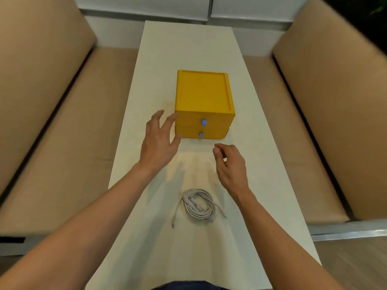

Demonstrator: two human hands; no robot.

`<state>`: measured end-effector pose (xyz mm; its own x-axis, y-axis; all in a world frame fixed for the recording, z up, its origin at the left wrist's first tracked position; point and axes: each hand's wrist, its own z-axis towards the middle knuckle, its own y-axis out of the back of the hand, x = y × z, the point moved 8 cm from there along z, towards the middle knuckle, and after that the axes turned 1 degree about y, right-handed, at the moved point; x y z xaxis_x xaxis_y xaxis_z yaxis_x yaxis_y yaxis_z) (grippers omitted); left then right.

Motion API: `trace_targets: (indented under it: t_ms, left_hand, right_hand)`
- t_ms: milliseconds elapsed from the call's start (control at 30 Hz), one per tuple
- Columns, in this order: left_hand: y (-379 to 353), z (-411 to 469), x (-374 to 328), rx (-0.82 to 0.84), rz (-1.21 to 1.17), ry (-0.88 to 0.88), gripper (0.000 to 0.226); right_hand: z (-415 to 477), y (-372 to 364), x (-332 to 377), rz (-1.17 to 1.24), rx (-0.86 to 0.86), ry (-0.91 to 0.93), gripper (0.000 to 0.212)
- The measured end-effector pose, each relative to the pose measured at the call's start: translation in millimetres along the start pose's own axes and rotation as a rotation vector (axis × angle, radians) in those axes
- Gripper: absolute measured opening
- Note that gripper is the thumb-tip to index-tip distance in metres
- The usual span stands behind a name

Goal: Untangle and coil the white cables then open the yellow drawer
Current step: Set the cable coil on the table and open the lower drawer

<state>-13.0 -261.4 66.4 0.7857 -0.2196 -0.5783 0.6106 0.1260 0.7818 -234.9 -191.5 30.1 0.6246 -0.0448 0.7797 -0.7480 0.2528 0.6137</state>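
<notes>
A yellow box of two drawers (204,105) stands in the middle of the white table (188,51). Each drawer front carries a small blue handle, the upper handle (204,122) above the lower handle (201,134); both drawers look closed. The white cables (198,204) lie coiled in a bundle near me, with loose ends trailing left and right. My left hand (159,141) is spread with straight fingers at the box's front left corner, fingertips at or just off its edge. My right hand (230,164) hovers below the box's front, fingers loosely curled, holding nothing.
The narrow table runs away from me between two tan upholstered benches, the left bench (52,122) and the right bench (335,122). A white wall panel (146,7) closes the far end. Bare tabletop shows between the coil and the box.
</notes>
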Motion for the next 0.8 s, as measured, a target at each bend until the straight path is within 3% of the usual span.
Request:
trace_targets:
  t_ms: [133,233,433,600,800]
  left_hand:
    - [-16.7,60.4,-8.2,0.176,0.053,0.007,0.068]
    - [-38.8,79.7,-5.0,0.315,0.072,0.007,0.058]
    - [-45.2,72.2,-12.4,0.214,0.062,-0.029,0.047]
    - [-45.4,75.1,-10.0,0.223,0.070,-0.044,0.047]
    - [-44.9,77.6,-9.3,0.209,0.055,-0.057,0.046]
  right_hand:
    - [42.7,-27.2,-12.3,0.056,0.107,-0.203,0.032]
    - [61.6,-50.6,-25.5,0.126,0.256,-0.352,0.038]
    - [80.2,-75.6,-42.6,0.380,0.335,-0.603,0.033]
    - [86.4,-83.7,-55.1,0.377,0.369,-0.614,0.034]
    - [85.2,-77.1,-55.7,0.301,0.341,-0.472,0.036]
